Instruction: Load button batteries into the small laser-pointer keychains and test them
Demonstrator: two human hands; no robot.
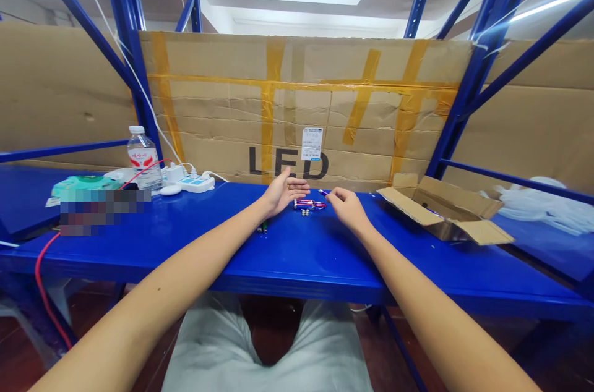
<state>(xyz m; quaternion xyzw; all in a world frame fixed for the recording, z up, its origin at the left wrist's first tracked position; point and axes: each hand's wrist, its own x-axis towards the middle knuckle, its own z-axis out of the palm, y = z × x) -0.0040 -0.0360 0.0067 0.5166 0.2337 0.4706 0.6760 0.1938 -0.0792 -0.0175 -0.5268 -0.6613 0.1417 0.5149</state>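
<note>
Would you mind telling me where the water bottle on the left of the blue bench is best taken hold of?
Probably round the clear body just below the shoulder of the water bottle, coming in from the front right. It stands upright with its white cap on, and a red cable and a white power strip crowd its base, while the left hand has a free path from that side.

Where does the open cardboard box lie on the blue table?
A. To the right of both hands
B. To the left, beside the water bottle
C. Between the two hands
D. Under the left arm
A: the box lies on the table to the right of the right hand, far from the bottle on the left side.
</note>
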